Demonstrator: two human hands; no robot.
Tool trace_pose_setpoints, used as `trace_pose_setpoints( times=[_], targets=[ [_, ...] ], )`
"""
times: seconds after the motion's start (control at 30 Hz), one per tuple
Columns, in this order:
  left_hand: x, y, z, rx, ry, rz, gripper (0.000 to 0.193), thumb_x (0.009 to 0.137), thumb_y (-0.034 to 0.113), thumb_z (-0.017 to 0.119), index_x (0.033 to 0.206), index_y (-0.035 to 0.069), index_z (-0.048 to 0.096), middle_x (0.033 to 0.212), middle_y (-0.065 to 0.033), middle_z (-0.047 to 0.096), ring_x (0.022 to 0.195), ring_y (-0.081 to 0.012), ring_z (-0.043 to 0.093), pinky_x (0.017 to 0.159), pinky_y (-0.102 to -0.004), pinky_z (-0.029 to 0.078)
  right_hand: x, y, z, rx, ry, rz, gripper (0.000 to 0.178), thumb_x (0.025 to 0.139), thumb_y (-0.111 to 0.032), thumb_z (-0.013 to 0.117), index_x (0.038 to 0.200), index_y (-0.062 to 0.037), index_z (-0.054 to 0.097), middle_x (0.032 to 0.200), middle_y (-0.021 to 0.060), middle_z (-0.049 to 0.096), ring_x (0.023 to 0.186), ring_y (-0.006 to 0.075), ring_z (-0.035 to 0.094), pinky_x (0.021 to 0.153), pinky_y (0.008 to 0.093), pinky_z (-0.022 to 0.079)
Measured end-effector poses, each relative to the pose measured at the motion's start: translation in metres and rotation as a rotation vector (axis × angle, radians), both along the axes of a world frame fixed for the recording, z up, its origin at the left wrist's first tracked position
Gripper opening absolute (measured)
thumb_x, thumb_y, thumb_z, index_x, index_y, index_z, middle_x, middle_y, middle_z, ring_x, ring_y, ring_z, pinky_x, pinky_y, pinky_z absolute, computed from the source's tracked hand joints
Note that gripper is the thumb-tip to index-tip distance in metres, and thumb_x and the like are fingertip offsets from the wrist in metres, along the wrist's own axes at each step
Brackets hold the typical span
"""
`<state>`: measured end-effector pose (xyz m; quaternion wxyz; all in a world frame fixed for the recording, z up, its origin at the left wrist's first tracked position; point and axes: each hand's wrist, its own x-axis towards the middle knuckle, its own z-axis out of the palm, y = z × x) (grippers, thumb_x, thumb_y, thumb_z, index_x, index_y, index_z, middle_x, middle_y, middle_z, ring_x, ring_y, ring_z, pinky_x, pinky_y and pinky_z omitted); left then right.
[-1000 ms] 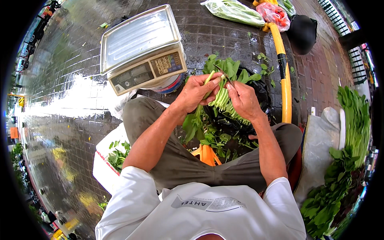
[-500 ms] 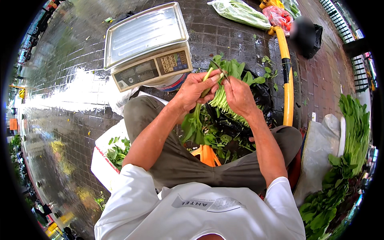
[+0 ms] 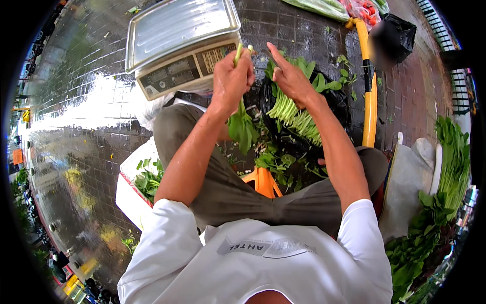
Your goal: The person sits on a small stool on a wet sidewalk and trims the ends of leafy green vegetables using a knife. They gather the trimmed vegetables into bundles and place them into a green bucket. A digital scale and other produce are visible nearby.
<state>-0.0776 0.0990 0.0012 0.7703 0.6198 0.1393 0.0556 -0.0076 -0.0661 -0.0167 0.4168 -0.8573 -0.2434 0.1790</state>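
Note:
My left hand [image 3: 232, 78] is closed around a few leafy green stalks [image 3: 243, 129]. Their pale cut ends stick up above my fist, and the leaves hang below it. To the right, my right hand [image 3: 292, 81] has its index finger stretched forward and the other fingers curled round a small knife [image 3: 275, 63], of which only a thin dark sliver shows. The two hands are apart. Under my right hand a bundle of trimmed greens [image 3: 293, 114] lies on a black plastic bag [image 3: 334, 114], stems toward me.
A scale [image 3: 185, 43] with a metal tray stands ahead left. A yellow and black rail [image 3: 368, 96] runs along the right. Loose leaves [image 3: 283, 164] litter the ground before an orange stool [image 3: 263, 182]. A white box [image 3: 132, 197] of greens sits left, and more greens [image 3: 450, 162] lie far right.
My hands have parted from the stalk ends. The left has moved up and left, turning the stalks more upright; the right has moved slightly up, its index finger now extended.

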Motion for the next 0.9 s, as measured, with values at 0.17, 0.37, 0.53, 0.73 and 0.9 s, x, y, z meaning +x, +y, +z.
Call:
trace_pose_setpoints(
  times=[0.17, 0.37, 0.53, 0.73, 0.9],
  targets=[
    [-0.004, -0.004, 0.013, -0.078, -0.055, 0.03, 0.026, 0.098, 0.025, 0.052, 0.102, 0.0, 0.059, 0.07, 0.002, 0.046, 0.053, -0.0062, 0.045, 0.041, -0.0179, 0.028, 0.008, -0.022, -0.05, -0.141, -0.078, -0.098, 0.042, 0.09, -0.016, 0.049, 0.131, -0.0075, 0.045, 0.082, 0.0248, 0.064, 0.073, 0.0367, 0.063, 0.072, 0.0469, 0.046],
    [-0.002, -0.006, 0.008, -0.059, -0.052, 0.011, 0.027, 0.096, 0.026, 0.058, 0.096, 0.0, 0.06, 0.065, 0.0037, 0.043, 0.052, -0.0051, 0.043, 0.041, -0.0188, 0.027, -0.04, -0.067, -0.134, -0.28, 0.042, -0.227, 0.034, 0.08, -0.026, 0.068, 0.096, 0.0021, 0.059, 0.073, 0.0189, 0.063, 0.073, 0.0318, 0.064, 0.064, 0.043, 0.047],
    [0.003, -0.015, 0.008, 0.061, -0.033, -0.008, 0.024, 0.092, 0.023, 0.062, 0.091, -0.001, 0.06, 0.062, 0.0042, 0.044, 0.052, -0.0042, 0.043, 0.041, -0.0207, 0.03, -0.067, -0.068, -0.177, -0.314, 0.066, -0.405, 0.042, 0.075, -0.027, 0.073, 0.1, 0.0028, 0.056, 0.084, 0.0196, 0.065, 0.08, 0.0362, 0.064, 0.069, 0.045, 0.049],
    [0.003, -0.015, 0.007, 0.146, 0.0, -0.008, 0.022, 0.091, 0.021, 0.061, 0.085, 0.0, 0.06, 0.061, 0.0034, 0.046, 0.051, -0.0039, 0.042, 0.043, -0.0219, 0.031, -0.072, -0.073, -0.17, -0.457, -0.004, -0.309, 0.04, 0.077, -0.028, 0.071, 0.101, 0.0011, 0.056, 0.082, 0.0189, 0.064, 0.077, 0.0381, 0.063, 0.067, 0.0469, 0.048],
    [0.006, -0.024, 0.007, 0.254, -0.018, -0.015, 0.028, 0.088, 0.024, 0.061, 0.08, -0.003, 0.062, 0.055, 0.0001, 0.05, 0.051, -0.0055, 0.044, 0.046, -0.0276, 0.036, -0.077, -0.085, -0.184, -0.351, -0.036, -0.308, 0.028, 0.081, -0.024, 0.064, 0.095, -0.0005, 0.056, 0.077, 0.0182, 0.062, 0.071, 0.0378, 0.06, 0.063, 0.0466, 0.047]
  ],
)
